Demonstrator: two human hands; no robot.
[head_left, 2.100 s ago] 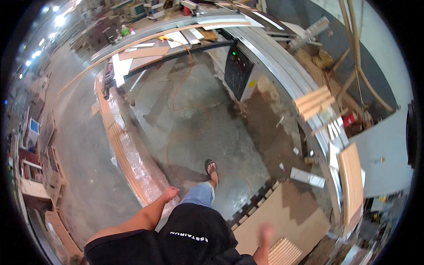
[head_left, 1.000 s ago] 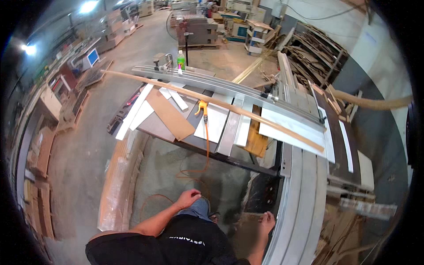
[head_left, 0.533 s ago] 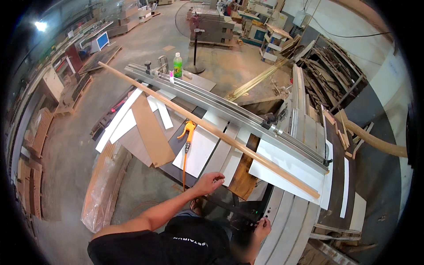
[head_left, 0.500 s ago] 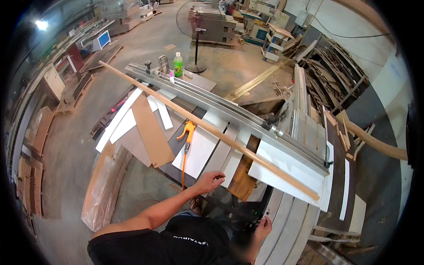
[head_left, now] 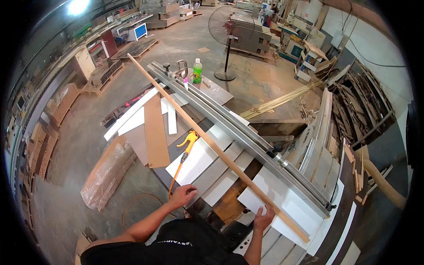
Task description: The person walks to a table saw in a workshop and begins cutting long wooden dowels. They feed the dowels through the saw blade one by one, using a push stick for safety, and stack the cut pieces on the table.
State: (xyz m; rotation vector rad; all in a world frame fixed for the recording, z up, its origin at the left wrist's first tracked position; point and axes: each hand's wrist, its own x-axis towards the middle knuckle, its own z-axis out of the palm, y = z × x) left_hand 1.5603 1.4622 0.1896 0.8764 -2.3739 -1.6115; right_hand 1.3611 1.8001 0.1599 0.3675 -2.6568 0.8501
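A long, thin wooden strip (head_left: 212, 143) lies diagonally across the saw's table, from far left to near right. My left hand (head_left: 183, 196) hovers by the near edge of the table, fingers loosely bent with nothing visible in them. My right hand (head_left: 263, 217) is beside the strip's near part, over the edge of a white panel (head_left: 282, 194), its thumb and fingers apart. Whether its fingertips touch the panel or strip I cannot tell. A yellow air blow gun (head_left: 191, 140) with an orange hose rests on another white panel (head_left: 194, 159), left of the strip.
A long metal fence (head_left: 234, 123) runs beyond the strip. A green bottle (head_left: 197, 73) and a metal clamp (head_left: 182, 68) stand behind its far end. Brown board (head_left: 155, 132) and white offcuts lie at left, near a plastic-wrapped bundle (head_left: 106, 176). A pedestal fan (head_left: 227, 48) stands behind.
My right hand has come up from the lower table edge to beside the strip, its fingers spreading. My left hand stays near the table edge. The view has shifted.
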